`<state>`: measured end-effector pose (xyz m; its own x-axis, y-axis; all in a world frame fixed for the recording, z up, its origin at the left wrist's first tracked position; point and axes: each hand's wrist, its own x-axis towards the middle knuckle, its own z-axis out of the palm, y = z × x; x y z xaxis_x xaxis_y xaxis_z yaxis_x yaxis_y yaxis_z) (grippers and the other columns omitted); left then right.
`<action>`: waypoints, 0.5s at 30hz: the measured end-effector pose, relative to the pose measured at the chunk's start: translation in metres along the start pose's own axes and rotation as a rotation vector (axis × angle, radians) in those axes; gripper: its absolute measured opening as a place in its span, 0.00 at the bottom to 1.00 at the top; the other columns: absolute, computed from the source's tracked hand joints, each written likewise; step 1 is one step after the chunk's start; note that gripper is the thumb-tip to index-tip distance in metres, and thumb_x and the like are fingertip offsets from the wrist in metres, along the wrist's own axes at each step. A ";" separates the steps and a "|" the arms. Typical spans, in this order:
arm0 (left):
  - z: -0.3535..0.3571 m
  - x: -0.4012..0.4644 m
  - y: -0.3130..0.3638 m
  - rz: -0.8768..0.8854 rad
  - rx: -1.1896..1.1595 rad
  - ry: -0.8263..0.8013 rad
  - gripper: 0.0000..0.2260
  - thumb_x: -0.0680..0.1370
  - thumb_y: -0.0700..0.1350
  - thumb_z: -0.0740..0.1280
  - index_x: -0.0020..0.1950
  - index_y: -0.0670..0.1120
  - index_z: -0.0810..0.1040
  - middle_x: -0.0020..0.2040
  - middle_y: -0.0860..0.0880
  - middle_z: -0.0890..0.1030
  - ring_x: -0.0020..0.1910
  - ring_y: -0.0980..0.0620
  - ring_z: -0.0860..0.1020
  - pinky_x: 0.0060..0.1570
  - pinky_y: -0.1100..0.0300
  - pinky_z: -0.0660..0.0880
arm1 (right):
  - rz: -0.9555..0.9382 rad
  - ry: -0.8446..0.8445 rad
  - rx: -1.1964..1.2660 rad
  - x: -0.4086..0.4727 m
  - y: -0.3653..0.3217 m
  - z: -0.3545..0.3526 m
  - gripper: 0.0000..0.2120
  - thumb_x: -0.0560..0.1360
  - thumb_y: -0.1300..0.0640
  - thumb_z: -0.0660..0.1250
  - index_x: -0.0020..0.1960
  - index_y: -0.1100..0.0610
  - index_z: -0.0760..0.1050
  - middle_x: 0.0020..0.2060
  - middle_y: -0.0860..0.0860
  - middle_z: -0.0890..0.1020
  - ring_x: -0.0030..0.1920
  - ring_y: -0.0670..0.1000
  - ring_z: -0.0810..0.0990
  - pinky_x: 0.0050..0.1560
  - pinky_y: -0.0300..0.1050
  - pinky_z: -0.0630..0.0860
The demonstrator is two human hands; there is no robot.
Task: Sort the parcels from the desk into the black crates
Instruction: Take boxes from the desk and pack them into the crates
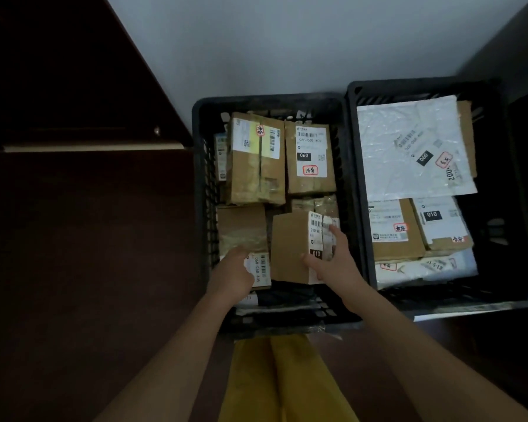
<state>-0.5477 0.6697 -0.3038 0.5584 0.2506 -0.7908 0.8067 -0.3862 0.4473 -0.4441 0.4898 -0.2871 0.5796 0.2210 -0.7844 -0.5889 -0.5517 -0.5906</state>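
Crowding the left crate (pixel 201 184) — cardboard boxes (pixel 258 159) hemming both hands' box-gripping fingers (pixel 336 236).

"060" on box label (pixel 311 150), "010" on held box (pixel 299 248), "010" on right-crate parcel (pixel 439 220)

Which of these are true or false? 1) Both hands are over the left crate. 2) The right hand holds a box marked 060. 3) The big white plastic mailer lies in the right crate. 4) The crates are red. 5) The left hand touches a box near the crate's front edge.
1) True: the left hand and the right hand are both over the left crate.
2) False: the box in the right hand reads 010.
3) True: the white mailer lies in the right crate.
4) False: both crates are black.
5) True: it rests on a labelled box there.
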 end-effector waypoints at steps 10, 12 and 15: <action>0.005 0.061 -0.026 0.102 0.589 -0.065 0.35 0.78 0.35 0.61 0.81 0.46 0.48 0.81 0.49 0.46 0.79 0.49 0.50 0.76 0.46 0.53 | -0.068 -0.034 -0.225 0.047 0.005 0.029 0.45 0.69 0.51 0.79 0.77 0.43 0.55 0.74 0.51 0.64 0.72 0.53 0.66 0.66 0.59 0.74; 0.009 0.060 -0.027 0.074 0.648 -0.057 0.35 0.79 0.37 0.62 0.81 0.46 0.46 0.81 0.49 0.45 0.79 0.50 0.49 0.77 0.46 0.50 | -0.104 -0.009 -0.281 0.048 0.008 0.036 0.47 0.68 0.51 0.80 0.77 0.45 0.55 0.74 0.51 0.64 0.73 0.54 0.65 0.69 0.58 0.70; 0.012 0.059 -0.026 0.032 0.745 -0.061 0.36 0.79 0.40 0.62 0.81 0.45 0.43 0.81 0.48 0.43 0.80 0.49 0.47 0.77 0.46 0.48 | -0.150 0.049 -0.353 0.044 0.011 0.042 0.46 0.68 0.52 0.79 0.78 0.48 0.55 0.72 0.53 0.64 0.71 0.54 0.66 0.65 0.48 0.69</action>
<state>-0.5377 0.6836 -0.3674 0.5501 0.1882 -0.8136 0.4341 -0.8968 0.0860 -0.4484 0.5271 -0.3358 0.6757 0.2864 -0.6792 -0.2701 -0.7611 -0.5897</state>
